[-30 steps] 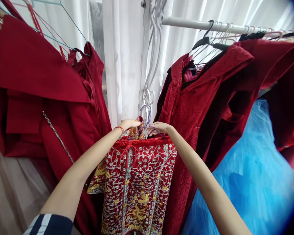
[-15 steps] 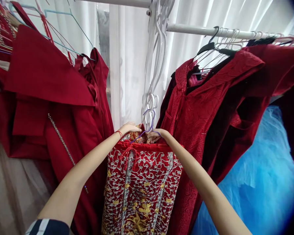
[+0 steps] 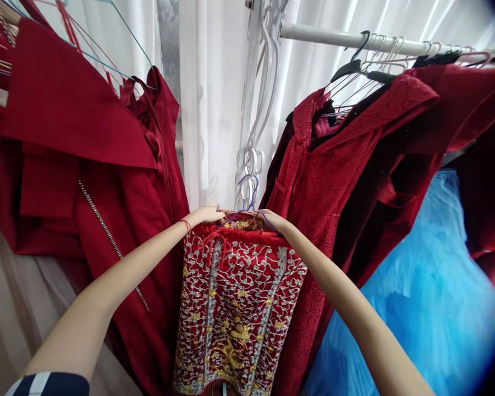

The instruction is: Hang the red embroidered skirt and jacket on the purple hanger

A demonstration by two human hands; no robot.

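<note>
A red skirt (image 3: 235,308) with silver and gold embroidery and a red tie at its waistband hangs in the middle. A thin purple wire hanger (image 3: 252,204) rises above it, its hook by the white rings (image 3: 252,162). Behind the waistband shows a gold and red embroidered garment (image 3: 241,223). My left hand (image 3: 206,213) is closed on that garment's left side, with fingertips partly hidden. On the other side my right hand (image 3: 272,219) grips its right side under the hanger's arm, most fingers out of sight behind the cloth.
Dark red dresses (image 3: 78,115) hang close on the left. Patterned red dresses (image 3: 334,165) hang from a white rail (image 3: 334,37) on the right, with blue tulle (image 3: 421,275) below. A white curved metal stand (image 3: 264,77) rises behind the hanger, before pale curtains (image 3: 214,110).
My hands have moved apart, spreading the embroidered garment more evenly behind the waistband. The view has tilted down a little, showing the skirt's lower hem.
</note>
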